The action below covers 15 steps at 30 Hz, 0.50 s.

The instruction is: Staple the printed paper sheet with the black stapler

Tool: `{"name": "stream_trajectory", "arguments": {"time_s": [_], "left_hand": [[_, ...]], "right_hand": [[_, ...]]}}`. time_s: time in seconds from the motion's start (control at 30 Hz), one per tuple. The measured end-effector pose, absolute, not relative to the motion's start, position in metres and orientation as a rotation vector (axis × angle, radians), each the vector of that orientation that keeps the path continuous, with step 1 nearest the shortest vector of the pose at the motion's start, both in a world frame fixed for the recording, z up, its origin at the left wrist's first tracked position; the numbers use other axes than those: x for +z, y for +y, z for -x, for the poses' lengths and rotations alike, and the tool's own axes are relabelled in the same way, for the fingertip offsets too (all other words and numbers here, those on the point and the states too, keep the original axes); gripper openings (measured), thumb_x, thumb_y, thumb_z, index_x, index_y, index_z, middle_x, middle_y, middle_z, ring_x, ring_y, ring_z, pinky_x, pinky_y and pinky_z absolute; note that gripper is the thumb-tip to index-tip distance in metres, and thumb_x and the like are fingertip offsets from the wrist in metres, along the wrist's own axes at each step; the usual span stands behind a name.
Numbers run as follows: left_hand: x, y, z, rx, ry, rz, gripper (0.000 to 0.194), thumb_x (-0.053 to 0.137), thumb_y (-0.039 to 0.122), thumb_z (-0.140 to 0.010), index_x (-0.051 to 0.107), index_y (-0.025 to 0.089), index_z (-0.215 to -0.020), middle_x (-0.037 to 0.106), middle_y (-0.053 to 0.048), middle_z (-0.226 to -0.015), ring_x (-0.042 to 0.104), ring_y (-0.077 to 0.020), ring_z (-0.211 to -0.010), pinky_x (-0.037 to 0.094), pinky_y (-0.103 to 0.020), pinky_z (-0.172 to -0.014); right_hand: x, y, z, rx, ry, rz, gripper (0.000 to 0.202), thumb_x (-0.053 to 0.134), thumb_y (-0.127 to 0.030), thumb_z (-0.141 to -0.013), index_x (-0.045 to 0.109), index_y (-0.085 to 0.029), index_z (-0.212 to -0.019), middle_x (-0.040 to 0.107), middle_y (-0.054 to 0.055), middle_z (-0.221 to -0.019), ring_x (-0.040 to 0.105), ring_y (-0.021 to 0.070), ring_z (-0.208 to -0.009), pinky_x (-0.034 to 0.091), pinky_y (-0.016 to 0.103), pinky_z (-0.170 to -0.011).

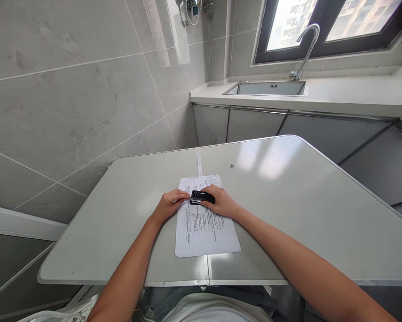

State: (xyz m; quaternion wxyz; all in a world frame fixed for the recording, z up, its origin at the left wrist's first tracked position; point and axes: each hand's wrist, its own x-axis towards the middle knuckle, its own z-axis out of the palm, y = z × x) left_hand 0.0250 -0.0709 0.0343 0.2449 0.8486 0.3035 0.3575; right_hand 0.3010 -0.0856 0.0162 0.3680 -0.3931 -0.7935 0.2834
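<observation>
Over paper [204, 237] — right hand [222, 201] gripping stapler [202, 196].

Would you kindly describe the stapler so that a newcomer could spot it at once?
On the pale table lies some printed paper. Over its far half, the right hand holds the stapler, close to the left hand. Its black body stands out against the white paper.

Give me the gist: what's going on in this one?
A person is working at a table with both hands. The right hand grips a black stapler over a printed paper, and the left hand is at the stapler's other end. Small metallic pieces, possibly staples, lie farther back on the table.
</observation>
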Motion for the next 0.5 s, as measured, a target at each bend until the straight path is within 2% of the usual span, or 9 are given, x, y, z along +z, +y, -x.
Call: {"name": "stream_trajectory", "arguments": {"time_s": [0.3, 0.5], "left_hand": [[0.032, -0.069, -0.024, 0.966, 0.784, -2.398, 0.019, 0.061, 0.022, -0.102, 0.077, 0.025, -0.112, 0.078, -0.006, -0.109, 0.073, -0.0197, -0.105, 0.062, -0.038, -0.091], [0.038, -0.067, -0.013, 0.836, 0.847, -2.463, 0.022, 0.060, 0.027, -0.102, 0.078, 0.026, -0.115, 0.077, -0.006, -0.114, 0.072, -0.0203, -0.109, 0.061, -0.038, -0.096]], "right_hand": [[0.016, -0.085, -0.301, 0.736, -2.039, 1.004, 0.027, 0.074, -0.027, -0.089, 0.069, -0.024, -0.115, 0.072, 0.005, -0.105, 0.065, 0.0231, -0.098, 0.051, 0.038, -0.088], [0.016, -0.085, -0.301, 0.737, -2.044, 1.004, 0.027, 0.074, -0.027, -0.089, 0.069, -0.024, -0.115, 0.073, 0.005, -0.105, 0.065, 0.0234, -0.098, 0.050, 0.038, -0.088]]}}
